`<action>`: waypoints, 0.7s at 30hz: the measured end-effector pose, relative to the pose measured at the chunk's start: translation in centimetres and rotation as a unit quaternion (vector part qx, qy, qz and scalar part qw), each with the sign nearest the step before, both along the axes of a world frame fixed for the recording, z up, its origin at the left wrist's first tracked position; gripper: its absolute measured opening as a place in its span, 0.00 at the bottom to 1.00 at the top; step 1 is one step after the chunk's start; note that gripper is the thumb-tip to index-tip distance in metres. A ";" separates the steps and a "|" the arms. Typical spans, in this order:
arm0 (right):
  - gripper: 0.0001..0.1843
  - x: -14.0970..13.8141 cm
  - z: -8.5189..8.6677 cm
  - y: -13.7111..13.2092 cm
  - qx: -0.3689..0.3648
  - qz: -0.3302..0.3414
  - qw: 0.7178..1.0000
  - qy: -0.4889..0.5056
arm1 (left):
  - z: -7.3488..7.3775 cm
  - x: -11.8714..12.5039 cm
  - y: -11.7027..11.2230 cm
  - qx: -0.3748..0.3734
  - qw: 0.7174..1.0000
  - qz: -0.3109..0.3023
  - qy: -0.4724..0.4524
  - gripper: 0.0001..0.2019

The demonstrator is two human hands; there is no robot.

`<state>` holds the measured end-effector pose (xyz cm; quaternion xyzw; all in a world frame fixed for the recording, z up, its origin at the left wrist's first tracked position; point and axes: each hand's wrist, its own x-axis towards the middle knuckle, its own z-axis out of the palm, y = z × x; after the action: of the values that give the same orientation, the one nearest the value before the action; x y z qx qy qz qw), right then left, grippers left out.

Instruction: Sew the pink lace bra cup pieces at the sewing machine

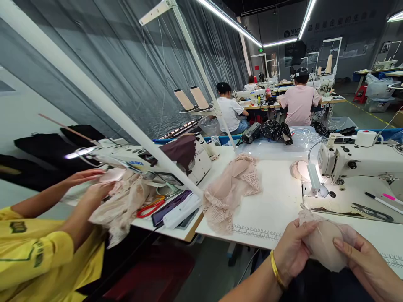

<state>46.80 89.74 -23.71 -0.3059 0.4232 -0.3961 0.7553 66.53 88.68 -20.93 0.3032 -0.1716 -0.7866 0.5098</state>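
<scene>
Left hand (292, 251): closed on the left edge of the beige fabric piece (324, 247), thumb on top and the other fingers tucked under it; a gold bangle (276, 270) sits on the wrist
Right hand (367, 261): grips the right side of the same piece, forefinger laid along its lower edge, the rest of the fingers curled behind the cloth
Beige fabric piece: a rounded, thin, see-through piece held between both hands, bunched up, just past the near edge of the counter (277, 209) and in front of the sewing machine (355, 161)
Sewing machine: white, on the counter beyond the hands, its lamp lit over the needle plate
Snips (371, 212): lying flat on the counter right of the needle plate, apart from both hands
Pink pen (390, 197): on the counter beside the snips
Lace pile (231, 188): beige, heaped on the counter well left of the hands
Co-worker's hands (91, 184): at the far left, yellow sleeve, both resting on another heap of pale lace at the next machine
Red scissors (149, 208): on the neighbouring counter, near the co-worker's lace
Background: two people sit with backs turned at farther machines
</scene>
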 end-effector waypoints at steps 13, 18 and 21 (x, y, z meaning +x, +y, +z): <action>0.29 0.2 0.5 -0.6 0.002 -0.002 1.000 0.018 | 0.6 -0.3 -0.3 0.016 1.000 0.015 0.017 0.24; 0.30 -0.2 0.3 -0.6 -0.009 -0.005 0.999 0.033 | 1.4 -0.2 -0.1 0.017 1.000 0.007 0.008 0.25; 0.31 0.0 0.6 -0.6 -0.012 -0.003 0.999 0.040 | 1.3 -0.3 -0.3 0.026 0.999 0.026 0.011 0.25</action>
<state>46.82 89.11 -23.10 -0.3294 0.4489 -0.3913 0.7327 66.20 88.37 -19.67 0.3119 -0.1371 -0.7806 0.5240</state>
